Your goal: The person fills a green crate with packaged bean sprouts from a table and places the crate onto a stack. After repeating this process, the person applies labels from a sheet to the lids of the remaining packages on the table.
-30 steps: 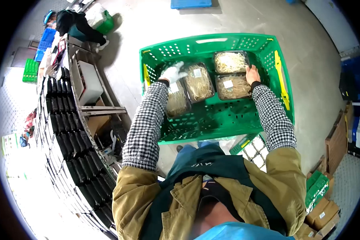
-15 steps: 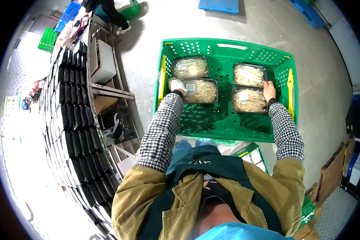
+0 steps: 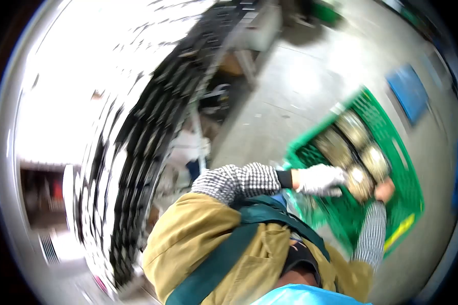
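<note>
A green crate (image 3: 402,147) holds several clear packs of pale sprouts, now grouped close together. My left hand (image 3: 320,180), in a white glove, reaches over the crate's near side, its fingers stretched toward the nearest pack (image 3: 360,183); motion blur hides whether they touch. Bare, my right hand (image 3: 384,190) is at the right end of that same pack, fingers bent against its edge. Another pack (image 3: 375,161) lies just beyond my right hand. Two more packs, one of them the far pack (image 3: 353,129), lie deeper in the crate.
Long rows of black trays (image 3: 152,127) fill a rack on the left. A blue platform (image 3: 408,93) lies on the floor at the right. At the top, a green container (image 3: 326,13) stands near a person's dark-clothed leg (image 3: 303,10).
The view has swung round, so the crate appears lower right and tilted. The left and right packs have come together. My left hand has left its pack and opened.
</note>
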